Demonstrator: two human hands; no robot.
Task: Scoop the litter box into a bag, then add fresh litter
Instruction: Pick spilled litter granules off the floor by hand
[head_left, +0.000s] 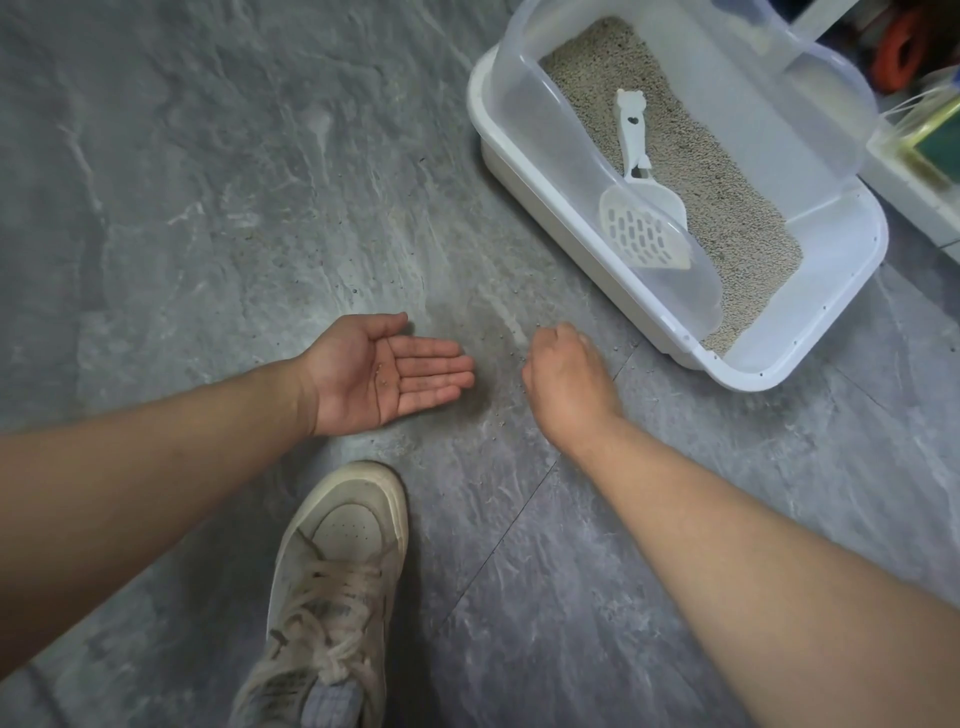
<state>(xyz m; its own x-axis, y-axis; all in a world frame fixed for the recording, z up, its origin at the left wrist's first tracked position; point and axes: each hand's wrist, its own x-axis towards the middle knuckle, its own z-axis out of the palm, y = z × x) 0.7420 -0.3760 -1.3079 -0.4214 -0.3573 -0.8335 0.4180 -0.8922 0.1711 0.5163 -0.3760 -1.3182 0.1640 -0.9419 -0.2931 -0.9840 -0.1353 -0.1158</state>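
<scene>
With our left hand (384, 371) cupped palm-up, fingers apart, and our right hand (566, 374) curled knuckles-up, its grip hidden, we judge the light, stiff white slotted plastic scoop (641, 197) lying in the white litter box (810, 358) best gripped by its handle.

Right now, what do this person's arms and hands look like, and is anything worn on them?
Both forearms are bare: no sleeves reach into view, and I see no watch, bracelet, ring or glove on the left hand or the right hand. A few small grains of litter speckle the left palm. The only clothing in view is a worn off-white lace-up sneaker.
</scene>
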